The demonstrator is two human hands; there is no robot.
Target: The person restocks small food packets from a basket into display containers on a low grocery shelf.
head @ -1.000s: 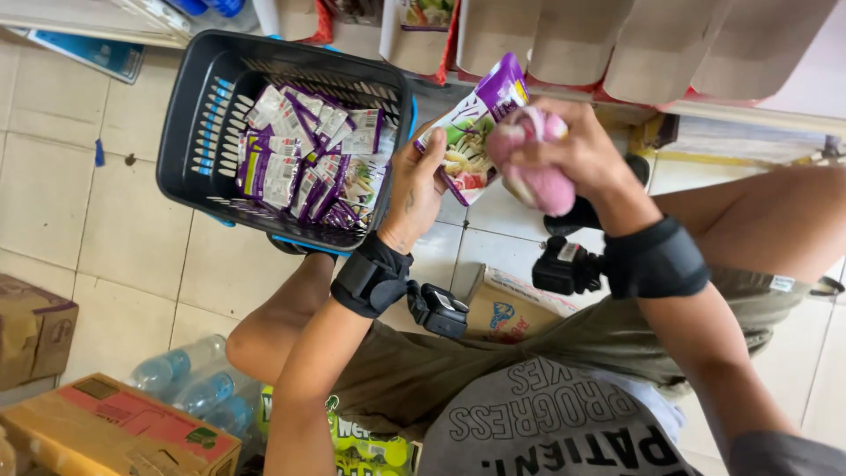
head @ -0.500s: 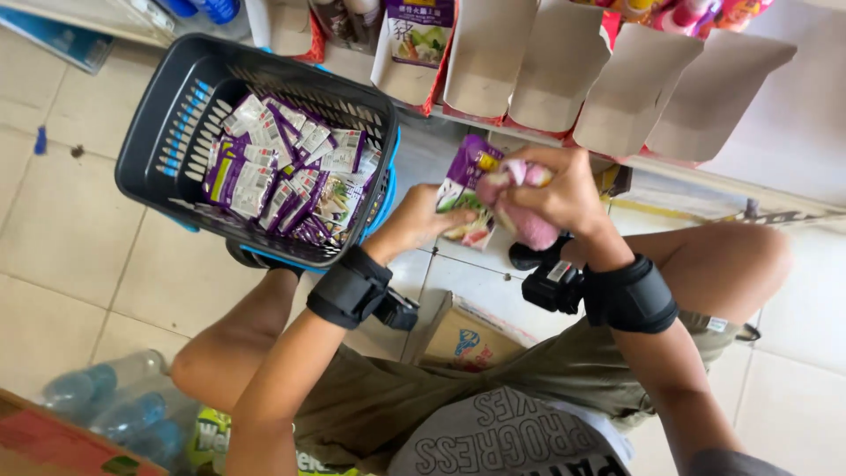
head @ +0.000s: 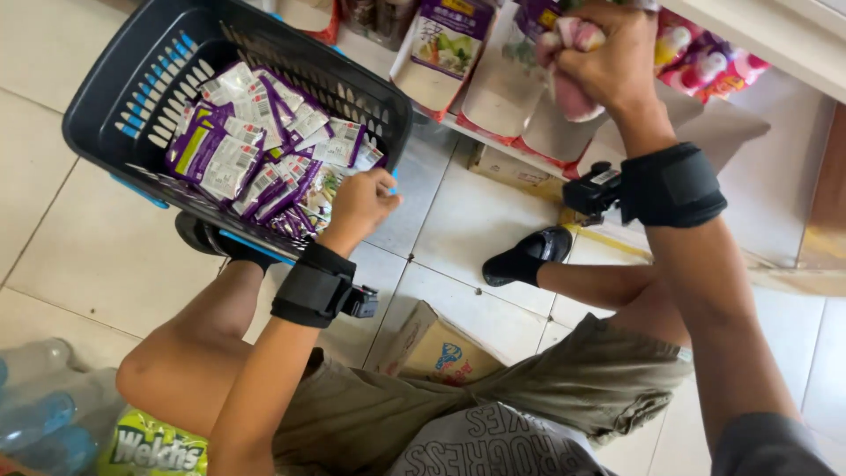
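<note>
Your left hand (head: 359, 204) reaches down into the near right corner of the dark plastic shopping basket (head: 115, 97), fingers curled loosely onto the purple and white snack packets (head: 256, 145) heaped inside; whether it has pinched one you cannot tell. The forearm runs up from your bent knee, a black wrist strap (head: 313, 286) just behind the hand. Your right hand (head: 608, 57) is raised to the shelf edge at the top, closed in a tight fist around a crumpled pink cloth (head: 573, 66), knuckles facing you. That arm stretches straight up, wearing a second black wrist band (head: 674, 185). The basket stands on the tiled floor (head: 458, 220) by your left foot.
</note>
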